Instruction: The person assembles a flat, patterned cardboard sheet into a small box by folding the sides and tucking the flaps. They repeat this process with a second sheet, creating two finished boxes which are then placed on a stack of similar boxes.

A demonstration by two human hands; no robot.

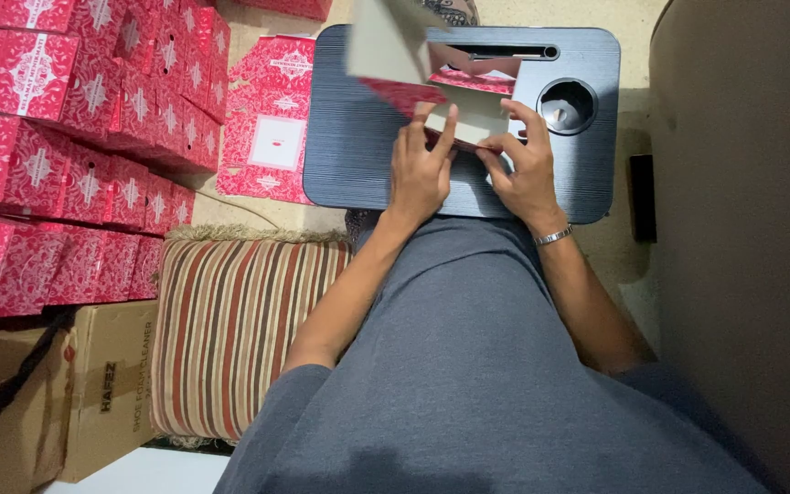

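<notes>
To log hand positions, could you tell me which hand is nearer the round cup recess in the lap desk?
Right. The right hand lies just below the cup recess; the left hand is farther left.

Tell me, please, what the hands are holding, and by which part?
Both hands, left hand and right hand, press the near bottom edge of a half-folded red patterned carton on the black lap desk.

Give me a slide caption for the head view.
Both hands, left and right, press a red-and-white carton blank flat on a dark lap desk.
</notes>
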